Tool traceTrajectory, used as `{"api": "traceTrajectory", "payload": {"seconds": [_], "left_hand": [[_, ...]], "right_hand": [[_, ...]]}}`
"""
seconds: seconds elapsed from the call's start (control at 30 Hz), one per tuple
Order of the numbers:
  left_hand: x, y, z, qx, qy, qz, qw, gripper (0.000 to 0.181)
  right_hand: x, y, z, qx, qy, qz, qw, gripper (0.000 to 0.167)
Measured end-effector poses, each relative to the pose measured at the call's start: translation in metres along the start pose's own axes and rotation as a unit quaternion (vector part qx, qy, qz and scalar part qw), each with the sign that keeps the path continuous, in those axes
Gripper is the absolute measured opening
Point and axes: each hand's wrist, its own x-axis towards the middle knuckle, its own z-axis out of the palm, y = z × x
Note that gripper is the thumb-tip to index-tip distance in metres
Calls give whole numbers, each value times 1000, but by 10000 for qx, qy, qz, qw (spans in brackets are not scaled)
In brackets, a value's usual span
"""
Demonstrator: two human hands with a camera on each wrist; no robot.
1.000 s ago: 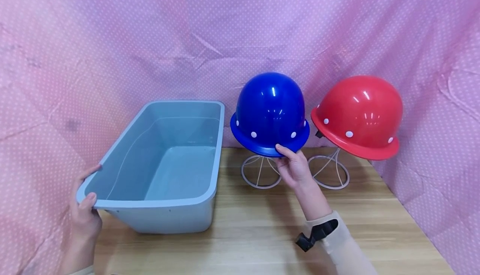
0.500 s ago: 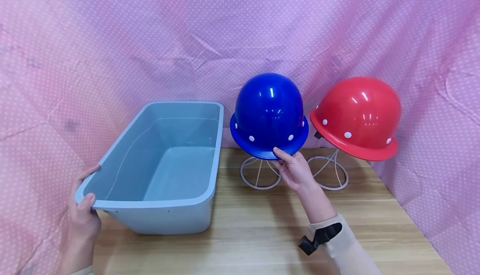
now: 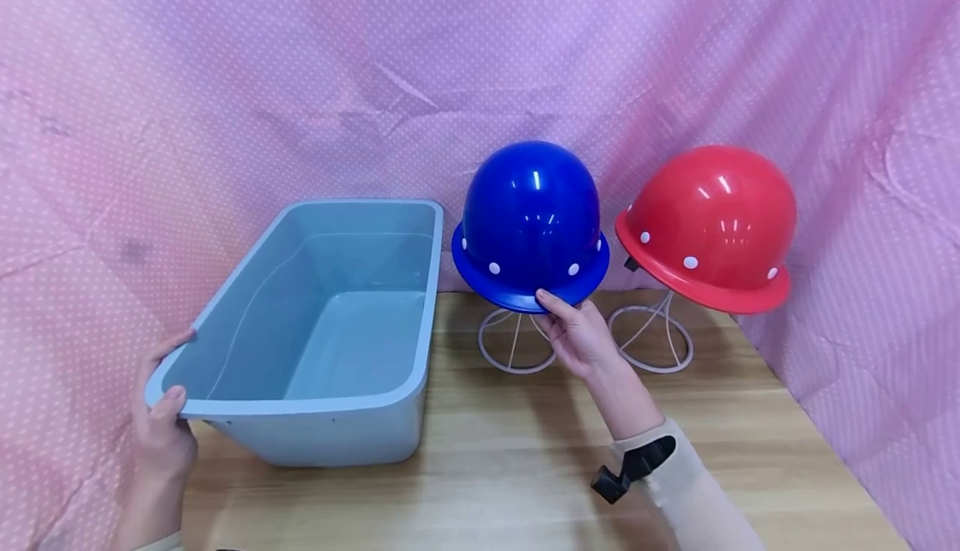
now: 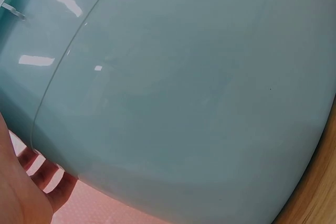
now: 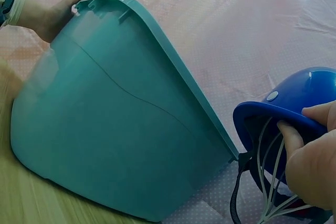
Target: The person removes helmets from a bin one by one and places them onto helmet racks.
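A blue hard hat (image 3: pixel 532 201) sits over a white wire stand (image 3: pixel 517 351). My right hand (image 3: pixel 581 338) pinches its front brim, the thumb on top and fingers underneath; the right wrist view shows the white wires and a dark strap (image 5: pixel 244 166) inside the hat. To the left is a deep grey-blue plastic tub (image 3: pixel 360 405), open at the top. My left hand (image 3: pixel 165 426) grips its near left corner, thumb on the rim. In the left wrist view the tub's outer wall (image 4: pixel 184 98) fills most of the picture, with curled fingers at its lower left edge.
A red hard hat (image 3: pixel 712 226) rests tilted on a second wire stand (image 3: pixel 652 343), just right of the blue one. The wooden table (image 3: pixel 480 484) carries everything. Pink dotted cloth (image 3: pixel 480 42) hangs close behind and on both sides.
Both hands keep their holds. The blue hard hat's brim dipped slightly, then rose a little again. The whole scene has shifted slightly left in the head view.
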Motion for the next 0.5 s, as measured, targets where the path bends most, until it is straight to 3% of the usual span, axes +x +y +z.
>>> {"api": "traceTrajectory", "payload": {"seconds": [0.23,0.5], "left_hand": [[7,-18,-4,-77,-217,105,9997,72],[5,-22,-5,-406,-40,-48,9992,74]], "right_hand": [[-3,-3,-4,-31,2,168,9999,38],[-8,-3,-12,-217,-208,236,9993,39]]}}
